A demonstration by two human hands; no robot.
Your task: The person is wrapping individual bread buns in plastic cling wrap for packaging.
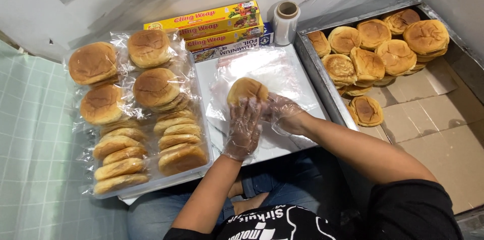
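Observation:
A round golden bun (246, 89) lies on a sheet of clear plastic wrap (280, 71) spread over a white board (201, 76) on my lap. My left hand (243, 130), in a loose clear plastic glove, rests flat against the bun's near edge. Beside it, my right hand (283, 114), also gloved, presses on the wrap at the bun's right side. Both hands touch the bun and the wrap around it.
Wrapped buns (151, 88) are stacked on a tray at the left. A metal tray (315, 63) lined with brown paper holds several unwrapped buns (375, 56) at the right. Yellow wrap boxes (212, 23), a foil box and a clear film roll (286, 20) stand against the wall.

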